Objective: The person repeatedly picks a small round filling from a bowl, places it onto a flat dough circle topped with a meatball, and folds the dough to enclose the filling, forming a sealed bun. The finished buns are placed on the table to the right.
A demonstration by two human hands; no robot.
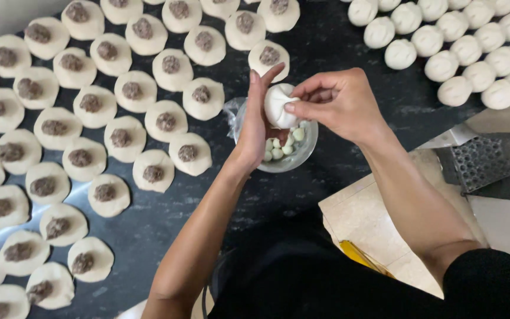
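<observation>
A white dough parcel [277, 105] sits between both hands above a small clear bowl [307, 152] of little pale green and white balls. My left hand [256, 118] cradles the parcel from the left, fingers upright. My right hand [334, 101] pinches its right side with thumb and fingertips. Many flat dough rounds with a dark filling lump, like one close by [190, 153], cover the dark counter [326, 53] on the left. Closed, pleated dough balls [454, 90] lie in rows at the top right.
A perforated metal tool [479, 160] lies at the right over a pale board [364, 218]. A yellow object [358, 255] shows near my body. Dough rounds fill the counter's left half up to its edge.
</observation>
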